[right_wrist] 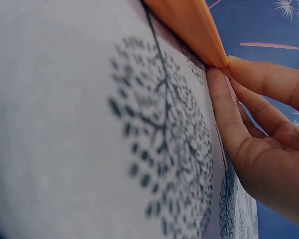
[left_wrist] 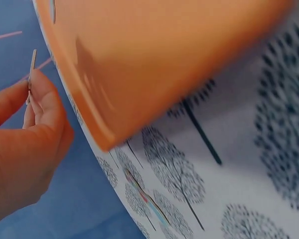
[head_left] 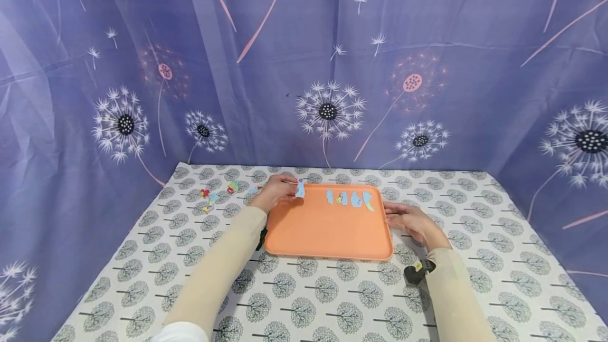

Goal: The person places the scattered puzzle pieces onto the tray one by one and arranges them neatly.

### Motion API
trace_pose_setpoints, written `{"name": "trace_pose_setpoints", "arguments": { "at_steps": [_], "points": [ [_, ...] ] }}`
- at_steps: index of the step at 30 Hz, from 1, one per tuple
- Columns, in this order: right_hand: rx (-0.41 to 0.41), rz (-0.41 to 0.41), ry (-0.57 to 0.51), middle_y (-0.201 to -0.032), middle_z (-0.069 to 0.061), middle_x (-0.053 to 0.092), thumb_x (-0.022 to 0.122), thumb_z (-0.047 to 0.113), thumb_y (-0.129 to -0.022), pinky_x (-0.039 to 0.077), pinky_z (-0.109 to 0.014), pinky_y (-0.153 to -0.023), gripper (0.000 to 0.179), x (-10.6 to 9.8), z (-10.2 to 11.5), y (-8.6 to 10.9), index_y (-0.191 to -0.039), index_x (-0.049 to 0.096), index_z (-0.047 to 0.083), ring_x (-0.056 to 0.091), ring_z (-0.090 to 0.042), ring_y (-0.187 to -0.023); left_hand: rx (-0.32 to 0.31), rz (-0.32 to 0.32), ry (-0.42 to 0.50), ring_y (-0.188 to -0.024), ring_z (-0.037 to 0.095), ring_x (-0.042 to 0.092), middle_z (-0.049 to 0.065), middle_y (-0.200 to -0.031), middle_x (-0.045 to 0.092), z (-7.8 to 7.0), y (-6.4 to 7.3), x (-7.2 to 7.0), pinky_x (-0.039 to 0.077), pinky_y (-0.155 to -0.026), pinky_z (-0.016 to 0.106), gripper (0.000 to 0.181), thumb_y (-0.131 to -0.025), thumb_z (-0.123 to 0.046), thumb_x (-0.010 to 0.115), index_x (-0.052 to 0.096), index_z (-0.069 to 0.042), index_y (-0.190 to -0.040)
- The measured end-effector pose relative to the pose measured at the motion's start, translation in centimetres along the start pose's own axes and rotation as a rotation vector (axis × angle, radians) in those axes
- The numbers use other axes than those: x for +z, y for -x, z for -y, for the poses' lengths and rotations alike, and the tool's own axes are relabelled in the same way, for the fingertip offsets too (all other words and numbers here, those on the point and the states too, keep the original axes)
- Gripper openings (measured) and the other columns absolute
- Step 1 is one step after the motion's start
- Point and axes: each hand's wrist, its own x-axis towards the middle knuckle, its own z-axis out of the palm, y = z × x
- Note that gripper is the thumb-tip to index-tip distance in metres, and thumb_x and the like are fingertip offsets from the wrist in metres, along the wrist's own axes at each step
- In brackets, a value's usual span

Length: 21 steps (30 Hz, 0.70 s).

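Observation:
My left hand [head_left: 279, 192] pinches a flat light blue puzzle piece [head_left: 300, 189] over the far left corner of an orange tray [head_left: 328, 231]. In the left wrist view that puzzle piece [left_wrist: 32, 74] appears edge-on, thin, between the thumb and fingers. Several light blue puzzle pieces [head_left: 356, 199] lie in a row along the tray's far right part. My right hand [head_left: 412, 221] grips the tray's right edge; in the right wrist view its thumb and fingers meet at the tray rim [right_wrist: 217, 47].
Left of the tray, more colourful pieces [head_left: 231, 188] are scattered on the tree-print tablecloth [head_left: 304, 300], one of them partly behind my left hand. A purple dandelion-print curtain [head_left: 285, 94] stands along the table's back and sides.

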Motion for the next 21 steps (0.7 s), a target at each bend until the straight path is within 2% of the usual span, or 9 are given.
{"name": "trace_pose_setpoints", "arguments": {
  "at_steps": [4,9,15,21],
  "points": [
    [-0.001,0.003,0.003,-0.141,-0.029,0.041,0.06,-0.001,-0.09,0.052,-0.03,-0.097,0.067,-0.1,0.0,0.0,-0.148,0.027,-0.004,0.061,-0.014,-0.105,0.011,0.022,-0.009,-0.066,0.017,0.06,0.015,-0.095,0.063,0.1,-0.2,1.0,0.061,-0.071,0.031,0.033,-0.082,0.013,0.061,0.061,0.008,-0.115],
    [0.003,0.0,0.011,-0.141,-0.028,0.042,0.061,0.0,-0.09,0.051,-0.033,-0.099,0.067,0.0,0.0,0.0,-0.148,0.027,-0.004,0.06,-0.016,-0.107,-0.008,0.014,-0.042,-0.064,0.017,0.061,0.018,-0.103,0.065,0.2,-0.7,2.0,0.061,-0.067,0.028,0.036,-0.082,0.014,0.062,0.062,0.007,-0.117],
    [0.005,-0.001,0.02,-0.139,-0.027,0.044,0.062,0.001,-0.089,0.05,-0.034,-0.1,0.068,0.0,-0.1,0.0,-0.148,0.028,-0.003,0.061,-0.016,-0.105,-0.031,0.021,-0.051,-0.069,0.018,0.06,0.016,-0.095,0.064,0.6,-0.9,3.0,0.061,-0.072,0.03,0.036,-0.08,0.016,0.061,0.062,0.008,-0.115],
    [-0.004,-0.007,0.024,-0.138,-0.027,0.046,0.062,0.001,-0.09,0.05,-0.035,-0.1,0.066,0.0,-0.1,0.0,-0.147,0.03,-0.004,0.061,-0.018,-0.106,-0.035,0.034,-0.073,-0.078,0.025,0.065,0.021,-0.108,0.066,0.4,-0.4,3.8,0.061,-0.078,0.034,0.035,-0.082,0.014,0.061,0.063,0.007,-0.116]
  ]
}}
